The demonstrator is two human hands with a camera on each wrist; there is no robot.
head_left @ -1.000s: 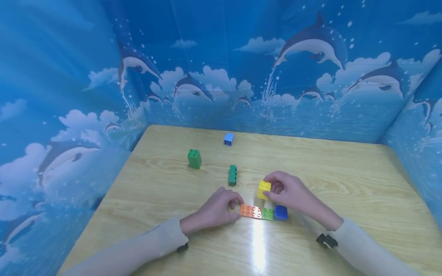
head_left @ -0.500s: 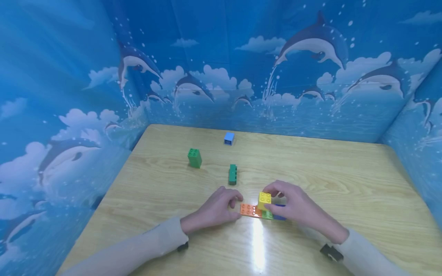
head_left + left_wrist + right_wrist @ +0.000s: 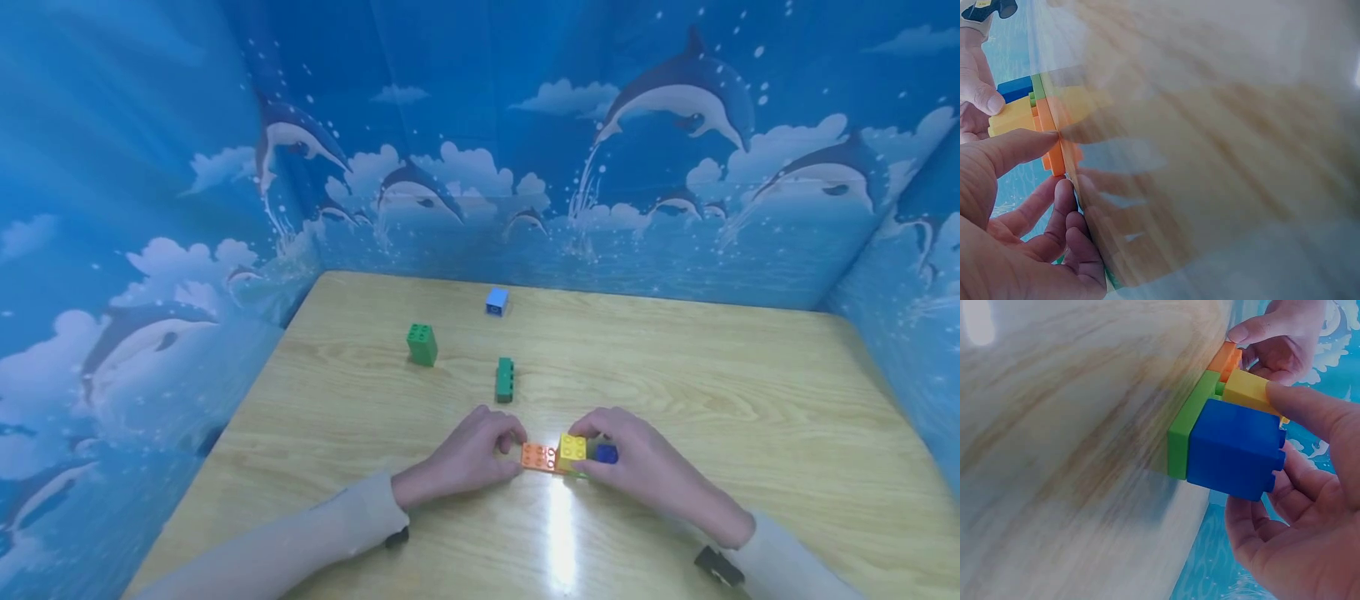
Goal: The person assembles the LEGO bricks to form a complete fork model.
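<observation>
In the head view my left hand (image 3: pixel 472 457) holds the left end of a flat orange building brick (image 3: pixel 537 457), thumb on the near side and fingers on the far side. My right hand (image 3: pixel 641 458) pinches a yellow brick (image 3: pixel 572 450) between thumb and fingers, right over where the orange brick meets a flat light green brick (image 3: pixel 1191 428). A dark blue brick (image 3: pixel 1235 447) stands on the light green one, under the right palm in the head view. One green stud shows between the yellow and blue bricks in the right wrist view.
Further back on the wooden table (image 3: pixel 712 367) stand a tall green block (image 3: pixel 422 345) and a blue brick (image 3: pixel 497 302). A narrow dark green brick (image 3: pixel 505 380) lies on its side, studs facing right. A dolphin-print curtain (image 3: pixel 480 150) encloses the back and sides.
The right hand has brought the yellow brick down and toward me, from above and behind the row onto the orange and light green bricks. The left hand stays put.
</observation>
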